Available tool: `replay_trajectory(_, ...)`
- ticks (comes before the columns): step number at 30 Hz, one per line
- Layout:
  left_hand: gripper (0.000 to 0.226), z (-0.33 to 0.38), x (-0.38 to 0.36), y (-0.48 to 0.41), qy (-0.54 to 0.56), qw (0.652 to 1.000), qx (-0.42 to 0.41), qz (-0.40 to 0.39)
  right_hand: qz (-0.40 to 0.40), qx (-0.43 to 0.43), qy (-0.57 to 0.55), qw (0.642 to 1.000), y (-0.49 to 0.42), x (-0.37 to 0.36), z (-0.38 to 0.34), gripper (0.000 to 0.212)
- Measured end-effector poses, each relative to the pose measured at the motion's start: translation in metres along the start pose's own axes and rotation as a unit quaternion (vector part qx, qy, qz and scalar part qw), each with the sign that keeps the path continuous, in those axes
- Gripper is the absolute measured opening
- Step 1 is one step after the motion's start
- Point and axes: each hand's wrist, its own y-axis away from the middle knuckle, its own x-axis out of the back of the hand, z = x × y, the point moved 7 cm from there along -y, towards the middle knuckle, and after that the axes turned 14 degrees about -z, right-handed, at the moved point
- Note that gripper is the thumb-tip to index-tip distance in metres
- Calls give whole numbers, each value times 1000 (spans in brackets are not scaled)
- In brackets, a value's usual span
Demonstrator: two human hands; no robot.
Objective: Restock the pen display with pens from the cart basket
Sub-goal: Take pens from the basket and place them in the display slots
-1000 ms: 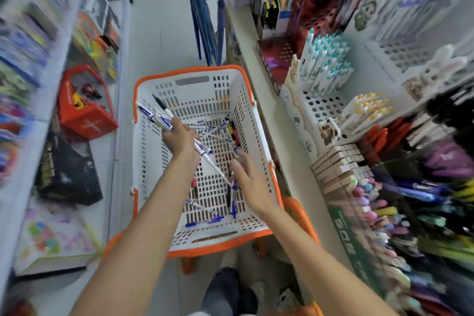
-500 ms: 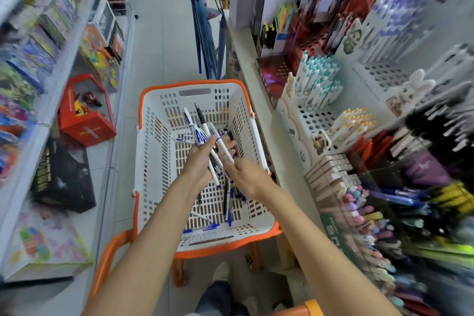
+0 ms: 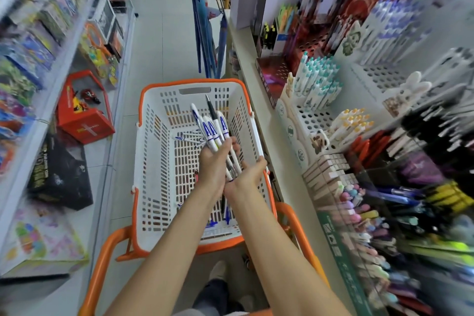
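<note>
Left hand [image 3: 214,164] is seen above the middle of the cart basket [image 3: 151,161], its fingers curled round a bundle of pens [image 3: 211,128]. The bundle is gripped near its lower half, so that the white barrels with blue markings are fanned upward and away from the hand, toward the far end of the basket. One black pen [image 3: 210,106] is held among them and stands out highest.

Just beside it, the right hand [image 3: 252,174] is held with its palm turned toward the bundle and its fingers fairly straight. The lower ends of the pens are met by this palm; nothing is seen to be pinched by it, though the contact is partly hidden by the left hand.

More loose pens [image 3: 188,138] are left lying on the basket floor beyond the left hand, and a few blue ones [image 3: 227,217] are seen at the near end, under the forearms. The white basket with its orange rim is carried on an orange cart frame [image 3: 102,264].

To the right of the basket, well apart from both hands, the pen display [image 3: 307,113] is set on a shelf [image 3: 246,54]. Its white perforated tiers are partly filled: teal-capped pens [image 3: 318,77] are stood upright in the upper tier and yellow-capped pens [image 3: 351,120] in a lower one, with bare holes showing between them. The nearer racks of coloured pens are blurred.
</note>
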Motion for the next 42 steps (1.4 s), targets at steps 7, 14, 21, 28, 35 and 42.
replay_trajectory(7, 22, 6, -6, 13, -83, 989, 23, -118, -111, 34, 124, 985, 0, -10, -8, 61)
replay_trajectory(14, 22, 3, 12, 39, -14, 959, 151, -239, -298, 94, 448, 838, 10, -29, -65, 45)
replay_trajectory(21, 40, -3, 14, 55, 10, 923, 214, -320, -306, 70, 488, 815, 27, -27, -70, 34)
replay_trajectory(28, 46, -13, 17, 57, 60, 910, 247, -329, -288, 86, 523, 797, 34, -27, -71, 38)
replay_trajectory(35, 71, -19, 17, 62, 87, 904, 242, -342, -267, 108, 551, 783, 39, -30, -72, 36)
replay_trajectory(42, 47, -21, 17, 66, 81, 910, 255, -316, -266, 92, 568, 773, 40, -25, -70, 41)
